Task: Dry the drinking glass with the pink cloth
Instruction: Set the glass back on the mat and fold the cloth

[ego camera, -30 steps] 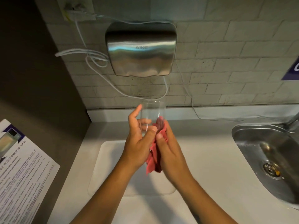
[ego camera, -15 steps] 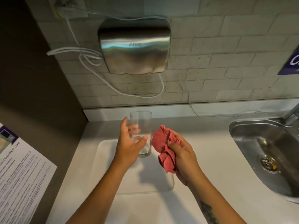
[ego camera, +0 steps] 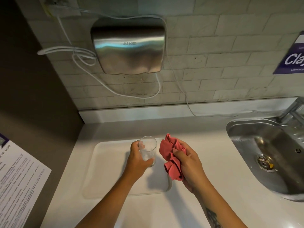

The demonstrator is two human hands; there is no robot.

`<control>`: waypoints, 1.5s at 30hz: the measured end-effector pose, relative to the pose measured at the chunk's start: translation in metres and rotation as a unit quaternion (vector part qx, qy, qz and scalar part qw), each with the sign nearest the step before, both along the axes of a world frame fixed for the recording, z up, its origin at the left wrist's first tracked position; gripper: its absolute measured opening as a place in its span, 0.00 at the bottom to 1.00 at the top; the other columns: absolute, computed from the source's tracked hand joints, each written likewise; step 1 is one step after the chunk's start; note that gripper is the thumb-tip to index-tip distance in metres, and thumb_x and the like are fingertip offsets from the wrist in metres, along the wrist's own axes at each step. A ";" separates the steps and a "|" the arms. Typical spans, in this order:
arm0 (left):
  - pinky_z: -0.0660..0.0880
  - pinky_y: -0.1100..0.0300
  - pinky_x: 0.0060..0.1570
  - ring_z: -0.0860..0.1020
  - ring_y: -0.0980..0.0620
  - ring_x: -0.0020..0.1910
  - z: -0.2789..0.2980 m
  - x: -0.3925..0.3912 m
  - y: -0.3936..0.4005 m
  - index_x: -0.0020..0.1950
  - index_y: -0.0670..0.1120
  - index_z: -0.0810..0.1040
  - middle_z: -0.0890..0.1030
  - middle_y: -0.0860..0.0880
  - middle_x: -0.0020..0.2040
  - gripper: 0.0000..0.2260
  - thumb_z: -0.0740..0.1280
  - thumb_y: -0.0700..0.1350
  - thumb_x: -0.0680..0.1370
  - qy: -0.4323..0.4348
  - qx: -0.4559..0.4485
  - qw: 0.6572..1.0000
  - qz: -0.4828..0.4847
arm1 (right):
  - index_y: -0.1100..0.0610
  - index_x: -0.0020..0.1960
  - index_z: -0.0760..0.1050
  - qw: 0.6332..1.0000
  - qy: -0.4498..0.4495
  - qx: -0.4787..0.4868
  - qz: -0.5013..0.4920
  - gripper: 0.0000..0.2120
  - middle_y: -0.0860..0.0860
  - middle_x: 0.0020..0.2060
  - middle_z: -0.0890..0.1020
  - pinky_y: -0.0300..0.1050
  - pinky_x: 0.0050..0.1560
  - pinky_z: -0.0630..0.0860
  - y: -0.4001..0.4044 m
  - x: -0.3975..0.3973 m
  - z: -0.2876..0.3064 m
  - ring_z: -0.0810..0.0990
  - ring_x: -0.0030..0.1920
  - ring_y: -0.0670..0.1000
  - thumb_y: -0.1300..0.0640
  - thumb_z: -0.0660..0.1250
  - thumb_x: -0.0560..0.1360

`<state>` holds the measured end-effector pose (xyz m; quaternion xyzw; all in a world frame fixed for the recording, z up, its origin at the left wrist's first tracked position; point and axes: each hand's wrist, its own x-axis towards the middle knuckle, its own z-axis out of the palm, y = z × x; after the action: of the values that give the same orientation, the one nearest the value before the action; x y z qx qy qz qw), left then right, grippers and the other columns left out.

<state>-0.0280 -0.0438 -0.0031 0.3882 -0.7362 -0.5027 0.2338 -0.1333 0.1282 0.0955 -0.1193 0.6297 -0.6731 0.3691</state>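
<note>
A clear drinking glass (ego camera: 148, 149) stands upright on a white tray (ego camera: 105, 170) on the counter. My left hand (ego camera: 137, 160) is wrapped around its left side, thumb near the base. Just to the right, my right hand (ego camera: 187, 163) grips a bunched pink cloth (ego camera: 171, 156), which hangs down from my fingers. The cloth is a small gap away from the glass and does not touch it.
A steel sink (ego camera: 269, 150) with a tap (ego camera: 294, 107) lies at the right. A metal hand dryer (ego camera: 128, 50) hangs on the tiled wall, with white cables looping below it. A printed sheet (ego camera: 18, 180) is on the dark panel at left.
The glass came down from the air onto the tray, still in my left hand. My right hand pulled the cloth off the glass and moved it to the right.
</note>
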 end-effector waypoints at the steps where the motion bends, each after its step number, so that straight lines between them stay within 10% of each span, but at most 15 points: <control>1: 0.75 0.77 0.46 0.77 0.44 0.61 -0.005 -0.001 0.001 0.66 0.50 0.68 0.76 0.46 0.62 0.35 0.83 0.36 0.67 -0.006 -0.004 1.000 0.000 | 0.49 0.72 0.82 1.000 0.003 0.000 0.000 0.19 0.54 0.61 0.90 0.60 0.57 0.88 0.000 0.001 -0.002 0.90 0.54 0.57 0.65 0.61 0.89; 7: 0.83 0.47 0.55 0.80 0.44 0.56 -0.017 -0.003 0.007 0.62 0.53 0.70 0.77 0.53 0.57 0.34 0.83 0.56 0.63 -0.019 -0.030 0.999 0.017 | 0.47 0.66 0.84 0.999 -0.020 -0.034 0.006 0.20 0.51 0.57 0.92 0.52 0.50 0.88 0.004 0.001 -0.006 0.92 0.51 0.52 0.67 0.60 0.88; 13: 0.74 0.56 0.57 0.75 0.45 0.60 -0.003 0.012 0.037 0.68 0.42 0.71 0.72 0.50 0.61 0.37 0.86 0.49 0.66 -0.091 -0.031 0.983 0.155 | 0.44 0.67 0.83 0.998 0.006 -0.057 -0.002 0.21 0.47 0.64 0.90 0.58 0.62 0.86 0.009 -0.003 -0.016 0.89 0.64 0.54 0.66 0.61 0.89; 17: 0.78 0.62 0.40 0.82 0.44 0.47 0.043 0.017 0.087 0.56 0.42 0.79 0.83 0.41 0.49 0.10 0.71 0.48 0.83 -0.003 0.193 0.972 0.133 | 0.42 0.73 0.80 0.994 0.079 -0.045 0.058 0.26 0.43 0.69 0.87 0.44 0.56 0.86 0.020 -0.006 -0.017 0.88 0.62 0.44 0.69 0.59 0.88; 23: 0.81 0.50 0.58 0.86 0.48 0.60 0.088 -0.020 0.114 0.61 0.52 0.86 0.90 0.47 0.58 0.20 0.61 0.62 0.85 0.121 0.433 0.893 0.008 | 0.32 0.83 0.63 0.891 0.378 0.079 0.237 0.35 0.27 0.82 0.63 0.30 0.80 0.65 0.040 -0.008 -0.021 0.63 0.80 0.27 0.60 0.68 0.85; 27: 0.84 0.47 0.59 0.87 0.43 0.62 0.080 -0.031 0.113 0.67 0.49 0.84 0.89 0.43 0.61 0.15 0.65 0.54 0.85 0.132 0.421 0.897 -0.009 | 0.22 0.72 0.70 0.902 0.360 0.070 0.229 0.31 0.24 0.80 0.58 0.19 0.66 0.69 0.049 -0.022 -0.031 0.61 0.73 0.17 0.52 0.75 0.81; 31: 0.79 0.35 0.66 0.85 0.35 0.63 0.059 -0.042 0.111 0.67 0.48 0.83 0.88 0.39 0.60 0.12 0.67 0.49 0.85 0.110 0.394 0.912 -0.007 | 0.40 0.75 0.75 0.982 0.160 0.072 0.072 0.23 0.42 0.76 0.75 0.46 0.71 0.81 0.052 -0.045 -0.059 0.78 0.74 0.43 0.54 0.75 0.83; 36: 0.83 0.39 0.62 0.86 0.41 0.60 0.040 -0.070 0.109 0.67 0.55 0.80 0.89 0.45 0.60 0.11 0.65 0.52 0.86 0.061 0.347 0.936 -0.011 | 0.58 0.61 0.85 0.984 0.022 0.110 0.137 0.11 0.57 0.56 0.91 0.59 0.57 0.90 0.054 -0.076 -0.077 0.92 0.55 0.58 0.56 0.65 0.89; 41: 0.81 0.37 0.65 0.84 0.45 0.62 0.003 -0.096 0.100 0.65 0.63 0.77 0.85 0.51 0.64 0.12 0.62 0.61 0.84 -0.051 0.227 0.971 -0.061 | 0.52 0.62 0.78 0.958 0.074 0.213 0.177 0.10 0.59 0.55 0.89 0.67 0.59 0.87 0.042 -0.101 -0.096 0.90 0.57 0.67 0.53 0.58 0.91; 45: 0.87 0.41 0.48 0.86 0.43 0.53 -0.007 -0.113 0.087 0.68 0.54 0.70 0.83 0.48 0.59 0.14 0.57 0.58 0.87 -0.174 0.130 0.973 -0.081 | 0.49 0.68 0.71 0.918 0.162 0.275 0.236 0.12 0.59 0.59 0.86 0.68 0.65 0.85 0.026 -0.116 -0.105 0.87 0.59 0.63 0.49 0.51 0.92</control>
<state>-0.1407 0.0433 -0.0102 0.4355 -0.7228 -0.5365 0.0080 -0.2492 0.1546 -0.0099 -0.2657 0.7948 -0.3376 0.4286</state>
